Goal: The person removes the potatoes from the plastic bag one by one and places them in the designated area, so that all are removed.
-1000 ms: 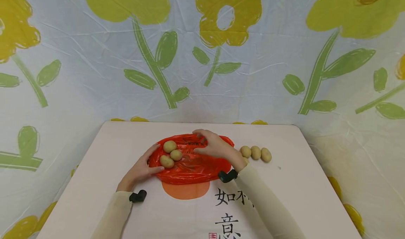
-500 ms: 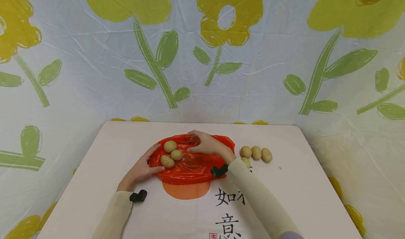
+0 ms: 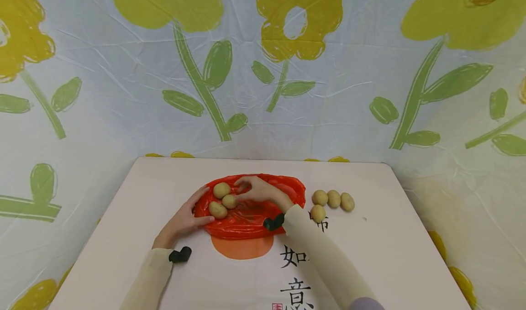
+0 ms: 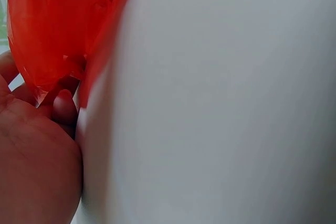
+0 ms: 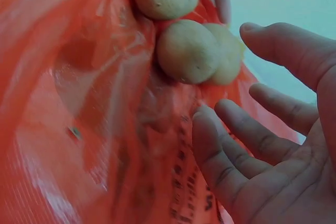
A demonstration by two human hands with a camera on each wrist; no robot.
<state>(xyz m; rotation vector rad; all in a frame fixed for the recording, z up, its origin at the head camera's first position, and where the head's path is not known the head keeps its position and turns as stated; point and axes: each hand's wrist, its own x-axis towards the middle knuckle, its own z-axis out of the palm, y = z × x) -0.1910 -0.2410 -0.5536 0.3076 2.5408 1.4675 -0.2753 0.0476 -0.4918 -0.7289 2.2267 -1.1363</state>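
Observation:
A red plastic bag (image 3: 242, 230) lies spread on the table, with three potatoes (image 3: 222, 190) grouped at its left end. At that end my left hand (image 3: 182, 219) holds the bag's edge. In the left wrist view, curled fingers (image 4: 64, 107) meet the red plastic, though part of that contact is hidden. My right hand (image 3: 260, 190) is over the middle of the bag, just right of the potatoes. The right wrist view has its thumb and fingers (image 5: 257, 135) parted, nothing between them, close to but apart from the nearest potato (image 5: 189, 52).
Several more potatoes (image 3: 334, 199) lie on the table right of the bag, three in a row and one (image 3: 318, 213) in front. A flower-patterned cloth (image 3: 320, 118) hangs behind the table (image 3: 382, 246). Black characters and an orange shape (image 3: 242, 247) mark the tabletop.
My right hand has moved left across the bag toward the three potatoes. Its arm has uncovered the front potato on the right. The left hand stays in place.

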